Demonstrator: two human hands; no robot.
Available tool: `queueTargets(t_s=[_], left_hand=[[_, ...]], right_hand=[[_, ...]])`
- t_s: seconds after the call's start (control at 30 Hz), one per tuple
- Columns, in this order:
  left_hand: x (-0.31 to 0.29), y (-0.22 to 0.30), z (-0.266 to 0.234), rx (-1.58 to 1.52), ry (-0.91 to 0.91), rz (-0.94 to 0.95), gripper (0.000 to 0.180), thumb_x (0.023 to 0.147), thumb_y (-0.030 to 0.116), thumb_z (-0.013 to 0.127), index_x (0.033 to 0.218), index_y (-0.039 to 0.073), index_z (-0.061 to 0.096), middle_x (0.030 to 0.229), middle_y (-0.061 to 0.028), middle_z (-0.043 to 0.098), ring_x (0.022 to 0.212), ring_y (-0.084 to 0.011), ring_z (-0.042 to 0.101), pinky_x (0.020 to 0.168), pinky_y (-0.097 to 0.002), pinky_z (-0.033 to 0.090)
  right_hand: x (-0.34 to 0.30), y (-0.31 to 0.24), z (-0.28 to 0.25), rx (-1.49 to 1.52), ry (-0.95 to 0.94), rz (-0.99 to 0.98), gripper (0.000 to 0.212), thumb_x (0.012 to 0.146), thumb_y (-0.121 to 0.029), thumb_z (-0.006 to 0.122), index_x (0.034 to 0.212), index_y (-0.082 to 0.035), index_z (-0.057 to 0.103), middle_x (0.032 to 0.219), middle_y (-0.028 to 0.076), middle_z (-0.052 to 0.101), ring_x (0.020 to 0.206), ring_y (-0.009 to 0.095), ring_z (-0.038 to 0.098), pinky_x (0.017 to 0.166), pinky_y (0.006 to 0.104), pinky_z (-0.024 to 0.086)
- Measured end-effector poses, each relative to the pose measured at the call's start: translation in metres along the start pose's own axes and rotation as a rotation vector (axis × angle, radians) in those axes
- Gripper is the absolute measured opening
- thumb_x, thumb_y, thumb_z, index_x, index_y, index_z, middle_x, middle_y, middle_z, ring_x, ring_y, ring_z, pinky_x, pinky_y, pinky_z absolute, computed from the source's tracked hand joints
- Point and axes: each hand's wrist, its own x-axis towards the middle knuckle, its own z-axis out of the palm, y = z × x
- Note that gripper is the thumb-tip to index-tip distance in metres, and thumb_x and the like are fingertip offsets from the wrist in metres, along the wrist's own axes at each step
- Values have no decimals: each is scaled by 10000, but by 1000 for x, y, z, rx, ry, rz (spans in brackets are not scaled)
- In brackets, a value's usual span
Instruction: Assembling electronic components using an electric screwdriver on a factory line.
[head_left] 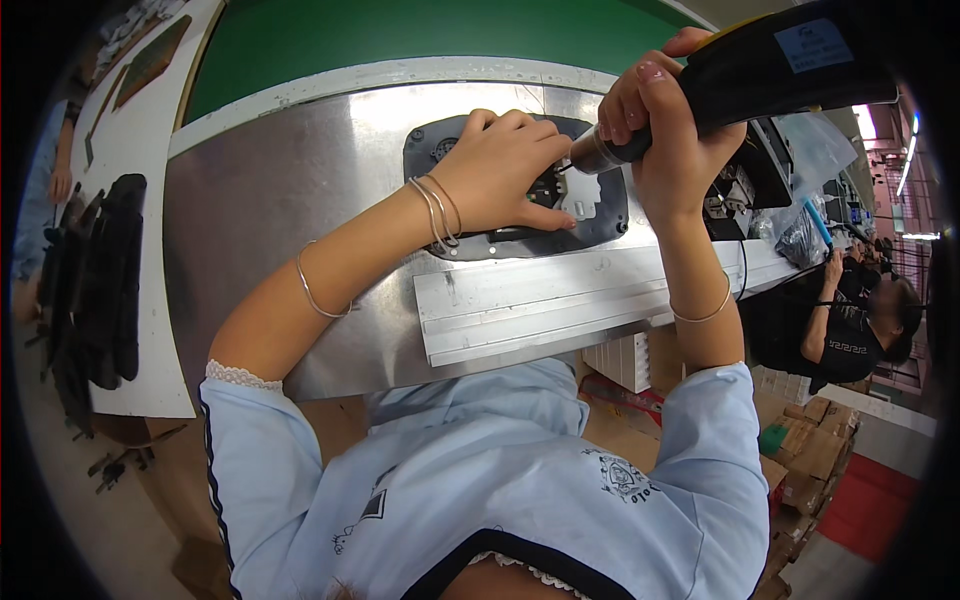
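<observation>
Right hand (672, 130) gripped blue-labelled power screwdriver (770, 70); half-spread left hand (505, 165) touched black housing (613, 205); right-side box (772, 165) apparently held metal parts (737, 190).

Near, downward fisheye view from head

We had our left hand (508, 170) spread over a dark, rounded panel (580, 238) on the metal surface (270, 170). Our right hand (672, 140) gripped a black power screwdriver (750, 85), its tip just beside the left hand, and a pale ridged rail (540, 295) lay between the panel and us.
</observation>
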Motion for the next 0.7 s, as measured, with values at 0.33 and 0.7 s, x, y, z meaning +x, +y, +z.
queueTargets(t_s=[0.33, 0.7], left_hand=[[5, 0, 1, 27, 23, 35, 709, 731, 598, 695, 1241, 120, 573, 1107, -43, 588, 1105, -244, 521, 952, -419, 334], [7, 15, -19, -30, -113, -41, 611, 704, 489, 771, 1106, 70, 577, 1097, -61, 589, 1081, -251, 516, 937, -400, 323]], right_hand=[[-1, 4, -3, -116, 11, -112, 173, 918, -3, 572, 1070, 0, 488, 649, 57, 536, 482, 116, 507, 444, 267, 429], [0, 7, -5, -124, 68, -25, 278, 869, 46, 600, 1122, -1, 493, 663, 4, 535, 495, 87, 536, 438, 240, 425]])
